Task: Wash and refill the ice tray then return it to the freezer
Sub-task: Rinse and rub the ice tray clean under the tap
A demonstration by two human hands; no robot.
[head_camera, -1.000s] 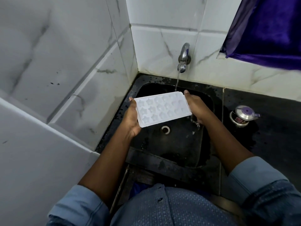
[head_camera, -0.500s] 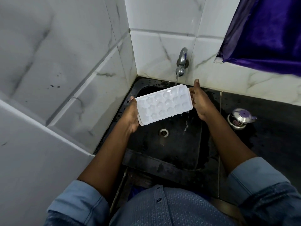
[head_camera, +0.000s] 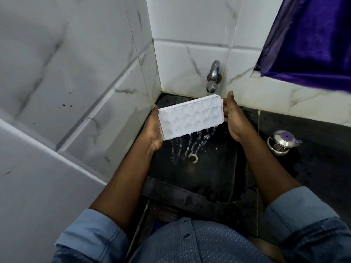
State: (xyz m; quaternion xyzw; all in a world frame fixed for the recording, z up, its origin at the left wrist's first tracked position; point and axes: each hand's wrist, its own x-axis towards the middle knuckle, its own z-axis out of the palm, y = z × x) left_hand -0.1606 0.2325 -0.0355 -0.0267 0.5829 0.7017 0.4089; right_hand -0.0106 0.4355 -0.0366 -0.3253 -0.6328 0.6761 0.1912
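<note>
The ice tray [head_camera: 190,116], tilted and draining over the sink [head_camera: 209,179], is gripped endwise by left hand [head_camera: 152,130] and right hand [head_camera: 234,118]; wet plastic risks slippage.

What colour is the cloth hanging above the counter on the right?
Deep purple cloth, clearest in the head view.

The white ice tray [head_camera: 190,116] was held over the dark sink [head_camera: 212,168], tilted toward the person, and thin streams of water [head_camera: 191,145] fell from its lower edge near the drain [head_camera: 193,158]. The left hand [head_camera: 152,130] gripped its left end and the right hand [head_camera: 234,118] its right end. The tap [head_camera: 213,76] stood just above the tray. A small steel container [head_camera: 283,142] stood on the counter at the right.
</note>
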